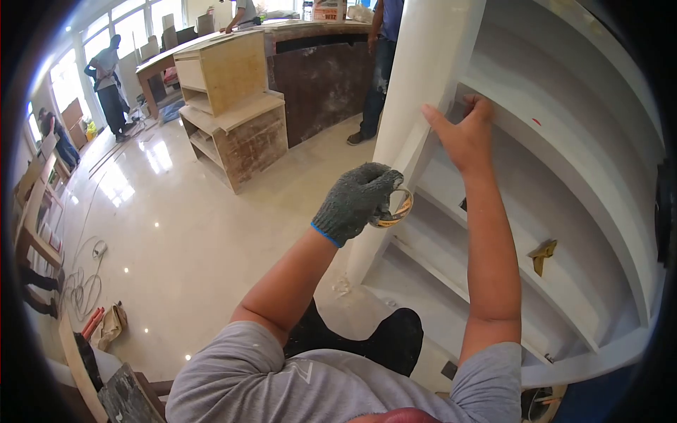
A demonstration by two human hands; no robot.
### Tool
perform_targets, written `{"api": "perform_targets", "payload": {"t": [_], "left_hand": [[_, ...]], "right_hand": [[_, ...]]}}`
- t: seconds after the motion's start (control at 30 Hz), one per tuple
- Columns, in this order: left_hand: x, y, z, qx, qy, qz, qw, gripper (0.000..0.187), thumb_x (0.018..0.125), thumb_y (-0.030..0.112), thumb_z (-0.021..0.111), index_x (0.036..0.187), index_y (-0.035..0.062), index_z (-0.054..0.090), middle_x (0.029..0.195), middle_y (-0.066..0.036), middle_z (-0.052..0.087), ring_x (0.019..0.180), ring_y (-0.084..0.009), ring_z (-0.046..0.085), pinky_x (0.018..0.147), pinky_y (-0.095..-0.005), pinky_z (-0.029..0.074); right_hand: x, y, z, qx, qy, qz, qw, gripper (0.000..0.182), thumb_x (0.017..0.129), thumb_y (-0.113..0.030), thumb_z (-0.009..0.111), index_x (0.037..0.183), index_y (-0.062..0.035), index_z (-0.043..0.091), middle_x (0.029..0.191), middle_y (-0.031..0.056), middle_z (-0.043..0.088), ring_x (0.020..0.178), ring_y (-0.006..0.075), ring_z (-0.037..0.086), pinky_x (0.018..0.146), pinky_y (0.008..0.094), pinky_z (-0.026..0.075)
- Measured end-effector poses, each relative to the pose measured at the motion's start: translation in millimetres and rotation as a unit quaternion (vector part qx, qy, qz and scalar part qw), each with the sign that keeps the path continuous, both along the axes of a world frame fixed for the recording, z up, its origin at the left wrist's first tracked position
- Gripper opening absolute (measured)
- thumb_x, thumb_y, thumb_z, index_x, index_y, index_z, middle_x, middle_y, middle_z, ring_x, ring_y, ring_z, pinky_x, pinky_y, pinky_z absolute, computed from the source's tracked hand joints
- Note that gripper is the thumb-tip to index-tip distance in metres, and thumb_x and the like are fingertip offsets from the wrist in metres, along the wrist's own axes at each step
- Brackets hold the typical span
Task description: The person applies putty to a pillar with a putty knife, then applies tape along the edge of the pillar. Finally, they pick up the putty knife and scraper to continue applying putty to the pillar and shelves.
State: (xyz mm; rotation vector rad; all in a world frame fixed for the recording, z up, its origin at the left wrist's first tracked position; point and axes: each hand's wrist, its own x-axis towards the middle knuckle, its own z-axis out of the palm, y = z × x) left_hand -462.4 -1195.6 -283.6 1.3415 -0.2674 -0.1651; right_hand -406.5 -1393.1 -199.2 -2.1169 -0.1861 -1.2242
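Observation:
My left hand (360,201), in a dark grey knitted glove with a blue cuff, grips a roll of tape (400,213) with yellow and dark print on its ring. It is held up beside the edge of a white curved shelf unit (437,63). My bare right hand (465,134) is raised to one of the unit's shelves (536,134). Its thumb stretches away from the fingers, which are bent at the shelf's front edge. A small red mark shows on that edge. Lower down, a crumpled brownish-yellow scrap (542,256) lies in the unit.
Stacked wooden cabinets (236,106) stand ahead, before a dark curved counter (317,77). A person (370,92) stands beside it; others are farther back. A cable (83,285) and a tan bag (109,326) lie on the glossy floor (169,233) at left.

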Motion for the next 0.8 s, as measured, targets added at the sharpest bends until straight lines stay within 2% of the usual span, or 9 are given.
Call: {"api": "perform_targets", "payload": {"t": [0.2,0.27,0.5,0.67,0.7,0.77,0.8], "left_hand": [[-19,6,1,0.028,0.007,0.007,1.0,0.026,0.095,0.024,0.067,0.107,0.0011,0.066,0.075,0.0,0.059,0.061,-0.0078,0.054,0.053,-0.0237,0.043],[-19,5,-1,-0.006,0.02,0.009,1.0,0.026,0.095,0.024,0.067,0.107,0.0013,0.066,0.074,0.0,0.058,0.06,-0.0079,0.053,0.052,-0.0238,0.043],[-13,2,-3,0.028,0.009,0.005,1.0,0.026,0.093,0.027,0.069,0.099,0.0021,0.066,0.069,0.0,0.057,0.058,-0.0083,0.052,0.052,-0.0242,0.043],[-6,1,-4,0.03,-0.009,0.008,0.999,0.027,0.092,0.028,0.07,0.096,0.0021,0.066,0.068,-0.001,0.057,0.057,-0.0084,0.053,0.052,-0.0245,0.043],[0,-1,-6,0.06,-0.022,0.018,0.998,0.027,0.092,0.028,0.07,0.096,0.002,0.066,0.068,-0.001,0.058,0.057,-0.0084,0.053,0.053,-0.0244,0.043],[16,-7,-12,0.12,-0.049,0.037,0.991,0.027,0.092,0.029,0.07,0.096,0.0019,0.066,0.068,-0.001,0.058,0.057,-0.0084,0.053,0.053,-0.0244,0.043],[20,-10,-16,0.108,-0.049,0.035,0.992,0.027,0.092,0.029,0.07,0.096,0.0021,0.066,0.068,-0.001,0.058,0.057,-0.0085,0.054,0.053,-0.0245,0.043]], "right_hand": [[-2,2,9,0.064,0.033,0.058,0.996,0.091,0.066,-0.05,0.086,0.117,0.0145,0.048,0.122,0.0283,0.05,0.115,0.0355,0.052,0.099,0.0403,0.045],[-2,3,12,0.071,0.037,0.061,0.995,0.093,0.065,-0.051,0.086,0.118,0.0149,0.047,0.122,0.0288,0.049,0.115,0.0355,0.052,0.099,0.0399,0.045],[6,6,13,0.105,0.048,0.078,0.99,0.097,0.065,-0.054,0.086,0.12,0.0131,0.043,0.124,0.0279,0.045,0.121,0.0369,0.046,0.103,0.0406,0.042],[3,10,11,0.11,0.044,0.061,0.991,0.093,0.068,-0.053,0.086,0.119,0.0117,0.043,0.124,0.0262,0.042,0.121,0.0363,0.044,0.103,0.041,0.041],[5,10,9,0.111,0.043,0.055,0.991,0.092,0.069,-0.053,0.085,0.118,0.0115,0.042,0.124,0.0259,0.041,0.12,0.0361,0.044,0.103,0.041,0.041],[9,8,6,0.096,0.031,0.035,0.994,0.092,0.069,-0.054,0.086,0.119,0.0097,0.043,0.12,0.0218,0.044,0.113,0.0296,0.047,0.098,0.0377,0.044],[10,8,5,0.087,0.025,0.026,0.996,0.091,0.069,-0.054,0.086,0.12,0.0087,0.044,0.119,0.0197,0.045,0.11,0.0264,0.048,0.096,0.036,0.045]]}}
